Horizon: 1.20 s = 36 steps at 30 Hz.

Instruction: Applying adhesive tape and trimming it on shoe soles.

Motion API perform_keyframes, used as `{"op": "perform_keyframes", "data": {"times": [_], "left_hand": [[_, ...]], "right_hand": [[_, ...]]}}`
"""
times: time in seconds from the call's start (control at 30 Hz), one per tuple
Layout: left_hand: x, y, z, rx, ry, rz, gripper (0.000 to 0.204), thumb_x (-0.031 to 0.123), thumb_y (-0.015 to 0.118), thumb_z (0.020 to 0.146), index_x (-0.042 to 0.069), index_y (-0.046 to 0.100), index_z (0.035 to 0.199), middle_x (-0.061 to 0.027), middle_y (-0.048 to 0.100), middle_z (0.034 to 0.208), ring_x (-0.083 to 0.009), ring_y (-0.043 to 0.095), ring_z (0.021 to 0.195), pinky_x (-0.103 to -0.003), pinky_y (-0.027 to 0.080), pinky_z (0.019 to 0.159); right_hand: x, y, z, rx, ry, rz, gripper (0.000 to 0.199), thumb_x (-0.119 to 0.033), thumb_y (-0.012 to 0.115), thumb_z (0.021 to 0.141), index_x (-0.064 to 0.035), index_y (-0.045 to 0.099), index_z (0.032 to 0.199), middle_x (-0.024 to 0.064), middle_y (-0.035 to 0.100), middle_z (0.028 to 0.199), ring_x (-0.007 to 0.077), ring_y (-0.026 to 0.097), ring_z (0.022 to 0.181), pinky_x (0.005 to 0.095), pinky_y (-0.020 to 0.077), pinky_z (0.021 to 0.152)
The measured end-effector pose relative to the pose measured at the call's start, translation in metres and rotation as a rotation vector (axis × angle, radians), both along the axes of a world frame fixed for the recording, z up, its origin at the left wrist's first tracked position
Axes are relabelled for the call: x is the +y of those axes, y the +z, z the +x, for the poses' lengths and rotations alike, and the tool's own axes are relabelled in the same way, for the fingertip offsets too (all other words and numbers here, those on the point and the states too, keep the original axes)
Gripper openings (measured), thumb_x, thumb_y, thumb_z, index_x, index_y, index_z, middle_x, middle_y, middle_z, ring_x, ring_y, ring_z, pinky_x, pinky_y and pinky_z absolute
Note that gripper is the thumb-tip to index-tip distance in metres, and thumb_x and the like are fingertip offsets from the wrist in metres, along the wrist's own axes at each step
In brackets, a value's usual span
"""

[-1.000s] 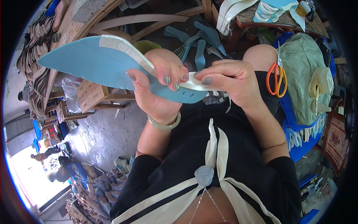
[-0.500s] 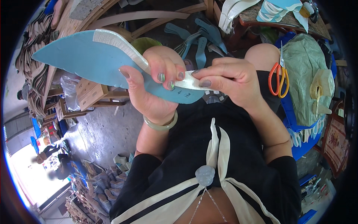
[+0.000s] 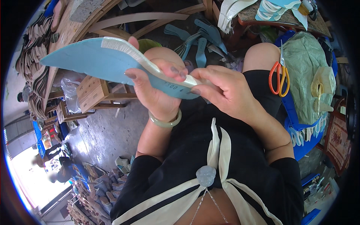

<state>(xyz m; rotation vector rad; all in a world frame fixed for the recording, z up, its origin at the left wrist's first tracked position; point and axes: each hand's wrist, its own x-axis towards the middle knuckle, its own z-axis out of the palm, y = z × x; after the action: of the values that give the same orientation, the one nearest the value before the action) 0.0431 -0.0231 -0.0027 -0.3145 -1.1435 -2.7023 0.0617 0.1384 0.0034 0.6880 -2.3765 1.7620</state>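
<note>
A light-blue shoe insole [image 3: 88, 60] is held up over my lap, its pointed end toward the left. Along its upper edge runs a strip of shiny white material [image 3: 123, 47]. My left hand [image 3: 157, 84] grips the insole around its middle, thumb on the blue face and fingers over the strip's edge. At the right end, my right hand [image 3: 225, 88] pinches the strip and the insole's edge between thumb and fingers. Part of that end is hidden by the right fingers.
Orange-handled scissors [image 3: 279, 78] lie by my right knee, beside a green cloth [image 3: 307, 75] on a blue container. More blue insoles [image 3: 202, 45] lie on the floor ahead. White pieces and insoles are stacked on a table [image 3: 270, 20] at the far right. Wooden stools [image 3: 90, 95] stand left.
The insole has tilted and shifted slightly right and down at its pointed end. My left fingers have slid along the strip; my right hand has moved a little left and lower.
</note>
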Motion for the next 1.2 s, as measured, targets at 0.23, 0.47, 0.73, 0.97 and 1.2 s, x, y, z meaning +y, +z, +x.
{"op": "perform_keyframes", "data": {"times": [0.23, 0.47, 0.73, 0.97, 1.2], "left_hand": [[-0.017, -0.025, -0.021, -0.047, -0.365, -0.641, 0.078, 0.065, 0.038, 0.092, -0.003, 0.048, 0.130, -0.0084, 0.068, 0.084, -0.0170, 0.064, 0.072, -0.025, 0.046, 0.074], [-0.001, 0.065, 0.002, 0.626, 0.183, -1.839, 0.033, 0.028, 0.079, 0.068, 0.006, 0.068, 0.090, -0.0115, 0.064, 0.105, -0.0327, 0.058, 0.104, -0.042, 0.044, 0.084], [-0.003, 0.018, -0.051, 0.314, -0.714, -1.915, 0.027, 0.026, 0.066, 0.082, -0.001, 0.063, 0.083, -0.0145, 0.063, 0.068, -0.0284, 0.062, 0.063, -0.037, 0.048, 0.060], [0.002, 0.033, -0.049, 0.050, -0.910, -1.754, 0.039, 0.026, 0.067, 0.083, -0.004, 0.053, 0.104, -0.0127, 0.065, 0.073, -0.0163, 0.064, 0.062, -0.029, 0.050, 0.057], [0.004, 0.015, -0.035, -0.196, -0.896, -1.101, 0.035, 0.021, 0.064, 0.089, -0.001, 0.048, 0.111, -0.0090, 0.064, 0.081, -0.0132, 0.064, 0.068, -0.026, 0.053, 0.063]], "right_hand": [[0.031, -0.010, -0.017, -0.063, -0.016, 0.044, 0.022, -0.014, 0.072, 0.077, 0.0002, 0.065, 0.094, 0.0083, 0.063, 0.075, 0.0134, 0.058, 0.066, 0.0262, 0.0460, 0.061], [0.047, 0.007, -0.030, 0.168, 0.003, 0.484, 0.025, -0.029, 0.065, 0.073, -0.0046, 0.068, 0.080, 0.0131, 0.064, 0.073, 0.0327, 0.063, 0.072, 0.0407, 0.0505, 0.065], [0.050, -0.009, -0.050, -0.637, 0.229, 0.014, 0.039, -0.014, 0.068, 0.083, -0.0033, 0.059, 0.120, -0.0078, 0.052, 0.067, -0.0027, 0.046, 0.058, 0.0154, 0.0319, 0.050], [0.058, -0.017, -0.035, -0.657, 0.190, -0.641, 0.032, -0.010, 0.064, 0.086, -0.0038, 0.057, 0.117, -0.0026, 0.060, 0.072, -0.0012, 0.047, 0.057, 0.0138, 0.0291, 0.048], [0.064, -0.019, -0.040, -0.543, 0.163, -0.774, 0.026, -0.005, 0.064, 0.086, -0.0051, 0.054, 0.111, 0.0014, 0.063, 0.078, 0.0009, 0.052, 0.062, 0.0141, 0.0321, 0.050]]}}
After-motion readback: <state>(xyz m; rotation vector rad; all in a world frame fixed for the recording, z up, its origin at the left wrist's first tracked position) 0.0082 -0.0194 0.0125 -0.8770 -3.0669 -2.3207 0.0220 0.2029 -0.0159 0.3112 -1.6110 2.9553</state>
